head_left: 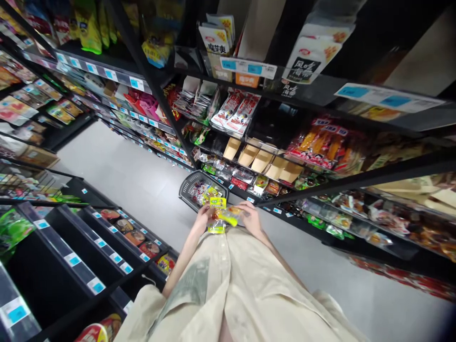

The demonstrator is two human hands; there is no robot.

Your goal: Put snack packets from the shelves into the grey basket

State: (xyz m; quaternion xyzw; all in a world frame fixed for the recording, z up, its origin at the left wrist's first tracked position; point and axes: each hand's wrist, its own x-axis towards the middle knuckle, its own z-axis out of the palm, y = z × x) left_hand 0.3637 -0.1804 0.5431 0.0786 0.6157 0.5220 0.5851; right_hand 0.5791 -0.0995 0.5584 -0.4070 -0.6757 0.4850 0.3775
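My left hand (202,217) and my right hand (250,214) are held together in front of me, both closed on a small bunch of yellow and green snack packets (221,214). One packet sticks up at the top, another hangs down at the bottom. Just beyond my hands a dark plastic shopping basket (185,189) sits on the grey floor, holding several snack packets. My pale shirt fills the lower middle of the view.
Black store shelves packed with snack bags stand to the right (320,147) and ahead along the aisle. Lower black shelves with blue price tags (96,285) run on the left. The grey floor aisle (117,171) stretches away between them.
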